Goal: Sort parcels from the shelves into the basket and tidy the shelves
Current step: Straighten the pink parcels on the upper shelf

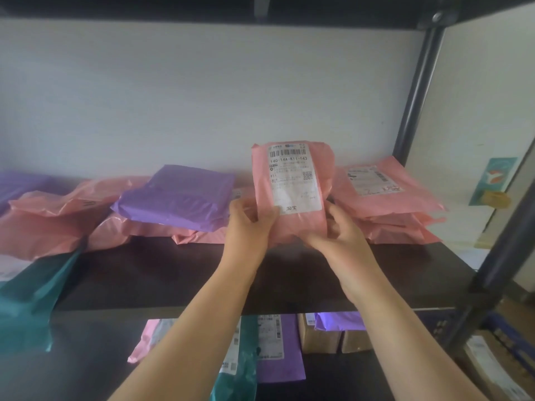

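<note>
Forearms reaching over dark shelf (173, 282), left hand (249, 224) and right hand (340, 235) fingers gripping upright pink parcel (292, 224)

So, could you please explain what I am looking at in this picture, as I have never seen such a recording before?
There is no machine here. A person works with bare hands, and the single picture comes from a camera worn on their head, looking forward and down, so the two forearms reaching in are their own. The left hand and the right hand both grip the lower part of a pink parcel, held upright with its white shipping label facing the camera. Below and behind it is a dark shelf in a black metal rack. On the shelf lie a purple parcel on top of pink ones, a stack of pink parcels to the right, and a teal parcel at the far left. The level below holds more parcels and cardboard boxes. No basket is in view.
</note>
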### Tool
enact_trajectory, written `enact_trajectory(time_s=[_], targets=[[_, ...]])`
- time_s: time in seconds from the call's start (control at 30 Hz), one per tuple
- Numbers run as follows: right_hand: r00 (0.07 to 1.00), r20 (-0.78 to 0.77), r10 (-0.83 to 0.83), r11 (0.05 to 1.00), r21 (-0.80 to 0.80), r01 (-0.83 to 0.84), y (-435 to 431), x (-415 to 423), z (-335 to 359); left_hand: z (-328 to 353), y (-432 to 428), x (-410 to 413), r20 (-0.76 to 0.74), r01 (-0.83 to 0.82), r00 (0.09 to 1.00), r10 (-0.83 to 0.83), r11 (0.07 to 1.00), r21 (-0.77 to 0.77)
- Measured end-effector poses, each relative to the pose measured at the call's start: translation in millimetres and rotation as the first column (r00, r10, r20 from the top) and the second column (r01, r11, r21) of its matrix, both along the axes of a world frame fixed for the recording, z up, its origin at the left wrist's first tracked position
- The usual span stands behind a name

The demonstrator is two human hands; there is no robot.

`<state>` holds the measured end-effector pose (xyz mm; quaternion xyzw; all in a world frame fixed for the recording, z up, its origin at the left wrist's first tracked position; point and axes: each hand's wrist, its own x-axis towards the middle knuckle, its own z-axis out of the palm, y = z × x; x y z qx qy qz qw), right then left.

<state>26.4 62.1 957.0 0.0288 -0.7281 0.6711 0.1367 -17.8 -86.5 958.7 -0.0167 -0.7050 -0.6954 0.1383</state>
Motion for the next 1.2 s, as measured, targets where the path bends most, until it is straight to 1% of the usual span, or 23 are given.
enact_trajectory(time_s=[0.07,0.17,0.27,0.33,0.4,0.47,0.53,0.6,0.67,0.7,0.77,0.8,0.83,0.87,0.9,0.93,1.0,1.03,1.07,1.17,1.2], targets=[[0.999,0.026,-0.035,0.999,0.019,0.034,0.4,0.6,-0.2,-0.6,1.4,0.0,-0.013,-0.032,0.999,0.03,0.993,-0.112],[0.992,0.05,-0.118,0.993,0.035,0.117,-1.3,1.2,-0.6,-4.4,4.3,1.2,0.014,0.036,0.999,-0.034,0.966,-0.255],[0.979,0.05,-0.199,0.977,0.085,0.195,-2.8,-0.3,-2.1,-4.5,5.9,4.4,0.045,0.073,0.997,-0.061,0.937,-0.343],[0.97,0.04,-0.239,0.964,0.133,0.232,-3.9,-1.0,-2.7,-3.2,7.0,7.4,0.064,0.087,0.996,-0.068,0.927,-0.365],[0.958,0.019,-0.286,0.936,0.221,0.275,-3.1,-0.1,-3.7,-1.9,7.8,9.5,0.081,0.11,0.993,-0.086,0.925,-0.364],[0.949,-0.018,-0.316,0.878,0.374,0.3,-0.4,1.6,-4.5,-1.9,8.1,10.5,0.074,0.122,0.992,-0.101,0.918,-0.378],[0.949,-0.059,-0.311,0.823,0.483,0.3,2.8,4.5,-6.0,-3.1,7.3,11.2,0.05,0.115,0.993,-0.104,0.906,-0.408],[0.944,-0.114,-0.309,0.765,0.56,0.318,5.2,9.0,-9.0,-3.4,6.3,12.6,0.015,0.099,0.995,-0.104,0.88,-0.465],[0.929,-0.193,-0.316,0.669,0.649,0.363,7.1,16.1,-11.5,-3.9,7.4,13.8,-0.031,0.077,0.993,-0.114,0.826,-0.558],[0.911,-0.261,-0.319,0.62,0.669,0.409,8.7,20.4,-11.3,-4.9,7.8,13.1,-0.044,0.069,0.992,-0.119,0.798,-0.599],[0.846,-0.435,-0.31,0.567,0.629,0.531,15.9,26.8,-5.7,-5.8,9.3,11.7,-0.061,0.052,0.991,-0.121,0.755,-0.654],[0.795,-0.522,-0.308,0.545,0.589,0.597,21.9,27.8,0.0,-5.7,10.1,11.0,-0.062,0.049,0.991,-0.122,0.739,-0.671],[0.743,-0.592,-0.312,0.514,0.553,0.656,30.2,26.0,6.4,-5.0,10.9,10.3,-0.061,0.049,0.99,-0.125,0.725,-0.687],[0.706,-0.628,-0.326,0.473,0.538,0.697,40.2,22.4,13.4,-3.8,12.0,9.8,-0.054,0.056,0.99,-0.132,0.706,-0.706],[0.692,-0.632,-0.349,0.429,0.549,0.718,50.8,17.2,22.0,-2.3,13.3,8.3,-0.044,0.062,0.99,-0.137,0.684,-0.727],[0.698,-0.612,-0.371,0.386,0.582,0.716,62.0,11.2,30.6,-0.2,14.9,6.5,-0.036,0.066,0.99,-0.139,0.661,-0.748],[0.737,-0.529,-0.421,0.32,0.673,0.667,80.8,0.4,46.4,4.6,17.0,2.5,-0.01,0.076,0.991,-0.135,0.613,-0.787],[0.756,-0.477,-0.448,0.307,0.712,0.631,88.2,-5.4,51.9,6.6,17.2,0.4,0.0,0.077,0.991,-0.13,0.589,-0.805],[0.777,-0.42,-0.468,0.324,0.737,0.593,97.4,-11.1,55.6,9.0,19.8,-0.3,0.006,0.077,0.992,-0.126,0.567,-0.82],[0.846,-0.229,-0.482,0.507,0.714,0.482,108.0,-26.8,59.8,12.3,21.4,-3.7,0.025,0.073,0.995,-0.098,0.533,-0.843],[0.857,-0.187,-0.481,0.548,0.699,0.46,109.2,-28.5,59.2,13.2,23.3,-3.6,0.032,0.075,0.995,-0.091,0.524,-0.849]])
